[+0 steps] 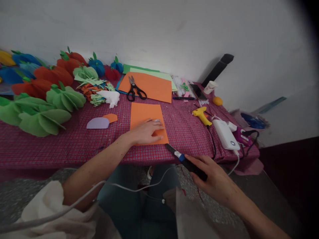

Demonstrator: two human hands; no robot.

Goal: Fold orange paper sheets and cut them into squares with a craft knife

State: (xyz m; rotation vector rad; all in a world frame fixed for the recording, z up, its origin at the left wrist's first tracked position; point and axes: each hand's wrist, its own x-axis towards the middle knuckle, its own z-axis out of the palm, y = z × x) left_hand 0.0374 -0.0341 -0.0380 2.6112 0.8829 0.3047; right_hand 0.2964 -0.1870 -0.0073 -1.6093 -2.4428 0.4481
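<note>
An orange sheet of paper lies on the checked tablecloth near the front edge. My left hand rests flat on it, fingers spread toward the right. In my right hand is a utility knife with a dark handle and a blue part. Its blade tip is at the sheet's near right corner; whether it touches the paper I cannot tell. Left of the sheet lie a lilac half-round paper piece and a smaller orange piece partly under it.
Black scissors lie on stacked coloured sheets behind. Paper fruit shapes and a pile of scraps fill the left. At right are a yellow glue gun, a white power bank, cables, a paper cup and an orange fruit.
</note>
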